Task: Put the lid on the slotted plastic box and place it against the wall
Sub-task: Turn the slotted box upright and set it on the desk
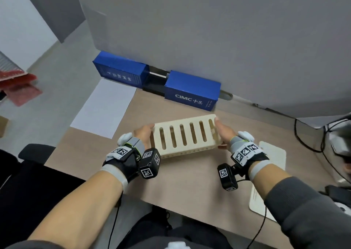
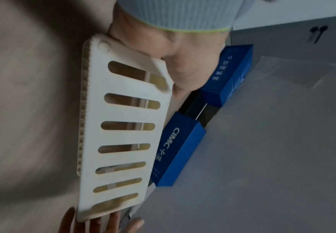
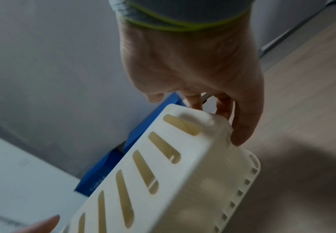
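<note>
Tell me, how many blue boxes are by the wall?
2. One blue box sits further left against the wall; the other blue box, with white letters, sits to its right, just behind the slotted plastic box. A dark object lies between them.

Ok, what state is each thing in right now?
Slotted box: lid on, held at both ends, not yet at the wall.
Left hand: grips the box's left end.
Right hand: grips its right end.
Blue boxes: closed, against the wall.
</note>
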